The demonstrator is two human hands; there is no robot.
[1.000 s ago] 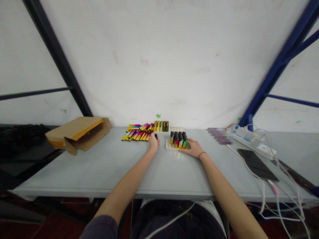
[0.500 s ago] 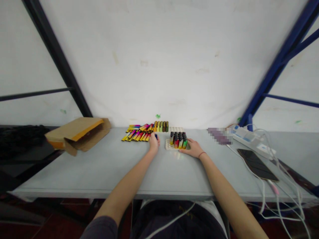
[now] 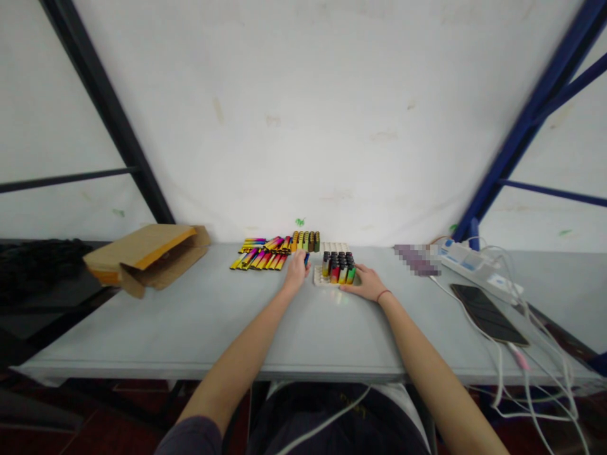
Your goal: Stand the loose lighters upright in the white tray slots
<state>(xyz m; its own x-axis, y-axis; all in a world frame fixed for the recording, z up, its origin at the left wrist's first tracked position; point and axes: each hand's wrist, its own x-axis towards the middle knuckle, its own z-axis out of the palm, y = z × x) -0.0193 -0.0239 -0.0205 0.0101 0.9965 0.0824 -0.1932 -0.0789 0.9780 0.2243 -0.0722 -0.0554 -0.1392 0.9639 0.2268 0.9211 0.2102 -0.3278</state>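
My left hand (image 3: 296, 272) is closed around a small dark blue lighter (image 3: 306, 258), mostly covered by the fingers. Just right of it, a white tray (image 3: 320, 281) with holes bears several upright lighters (image 3: 342, 268), black on top with red, yellow and green bodies. At the tray's right front corner, my right hand (image 3: 366, 284) grips the edge, thumb in front and fingers along the side. A spread of yellow, pink and red lighters (image 3: 260, 258) lies flat to the left of my left hand.
Behind my left hand stands a block of yellow and olive upright pieces (image 3: 306, 241), beside another white tray (image 3: 334, 246) at the wall. An opened cardboard box (image 3: 147, 253) lies on the left. To the right are a phone (image 3: 488, 313), a power strip (image 3: 478, 268) and white cables.
My left hand has moved a little right, away from the flat lighters and closer to the tray, with the blue lighter in it. My right hand stays at the tray.
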